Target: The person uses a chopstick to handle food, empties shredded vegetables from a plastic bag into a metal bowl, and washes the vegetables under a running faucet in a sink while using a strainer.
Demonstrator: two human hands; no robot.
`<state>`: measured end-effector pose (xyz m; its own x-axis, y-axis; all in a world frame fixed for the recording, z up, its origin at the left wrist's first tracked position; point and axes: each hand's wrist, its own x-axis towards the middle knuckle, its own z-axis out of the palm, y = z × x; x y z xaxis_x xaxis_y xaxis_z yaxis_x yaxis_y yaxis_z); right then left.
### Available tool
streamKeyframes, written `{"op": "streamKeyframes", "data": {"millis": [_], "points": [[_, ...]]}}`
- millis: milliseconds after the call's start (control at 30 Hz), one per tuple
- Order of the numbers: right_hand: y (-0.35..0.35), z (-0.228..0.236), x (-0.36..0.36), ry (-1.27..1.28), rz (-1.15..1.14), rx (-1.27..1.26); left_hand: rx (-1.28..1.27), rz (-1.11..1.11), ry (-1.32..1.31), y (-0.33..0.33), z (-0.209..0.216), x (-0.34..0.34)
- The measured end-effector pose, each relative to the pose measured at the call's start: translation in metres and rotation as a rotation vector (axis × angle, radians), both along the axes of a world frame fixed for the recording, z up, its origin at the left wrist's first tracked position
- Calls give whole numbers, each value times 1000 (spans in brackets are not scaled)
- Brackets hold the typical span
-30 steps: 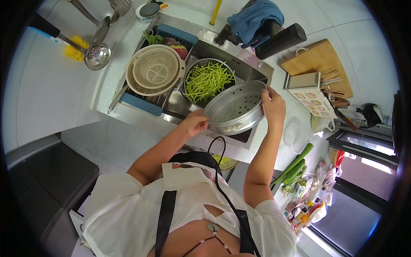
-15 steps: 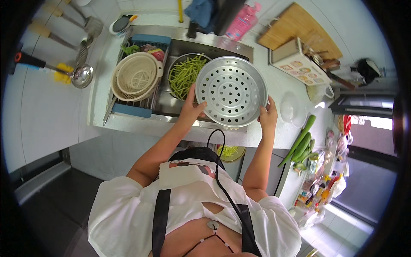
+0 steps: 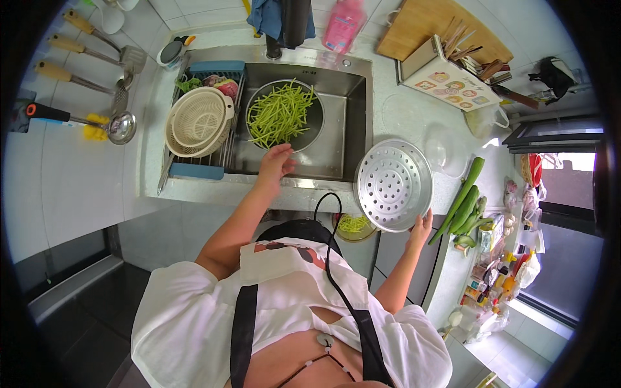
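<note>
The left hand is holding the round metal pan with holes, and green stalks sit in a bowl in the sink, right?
No: the head view shows the right hand holding the metal pan; the green stalks do sit in a bowl in the sink.

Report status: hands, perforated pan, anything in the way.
Right hand gripping rim of perforated metal pan. Left hand near green stalks, nothing visible in it. Black cable looped between them.

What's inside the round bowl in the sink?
The bowl holds a heap of long green stalks. Its bare inside shows at the right; whatever lies beneath the stalks is covered.
</note>
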<state>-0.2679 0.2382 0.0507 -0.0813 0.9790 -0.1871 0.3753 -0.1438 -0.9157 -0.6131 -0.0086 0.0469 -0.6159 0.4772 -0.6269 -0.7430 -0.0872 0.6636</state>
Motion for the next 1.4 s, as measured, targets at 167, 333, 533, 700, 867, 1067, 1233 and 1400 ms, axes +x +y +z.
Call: {"op": "streamKeyframes", "data": {"millis": [167,333,533,700,867,1067,1233,1400], "points": [[26,-12,1,-204,-58,39,-69,181,42,-24,-24,-22],[2,58,-56,-903,123,570,-125,334,-129,-46,-45,-46],[-28,87,-164,-356,361,545,61,337,-205,-24,-75,-74],[-52,67,-245,-139,731,537,-34,204,-111,1,-47,-80],[-52,48,-298,-97,854,536,-86,58,-118,3,-52,-105],[-35,50,-344,-194,943,587,-188,48,116,-11,-7,-126],[-14,61,-423,-136,986,994,-71,-20,502,6,6,-134],[4,69,-498,-515,1151,961,-261,-25,526,-6,-18,-133]]}}
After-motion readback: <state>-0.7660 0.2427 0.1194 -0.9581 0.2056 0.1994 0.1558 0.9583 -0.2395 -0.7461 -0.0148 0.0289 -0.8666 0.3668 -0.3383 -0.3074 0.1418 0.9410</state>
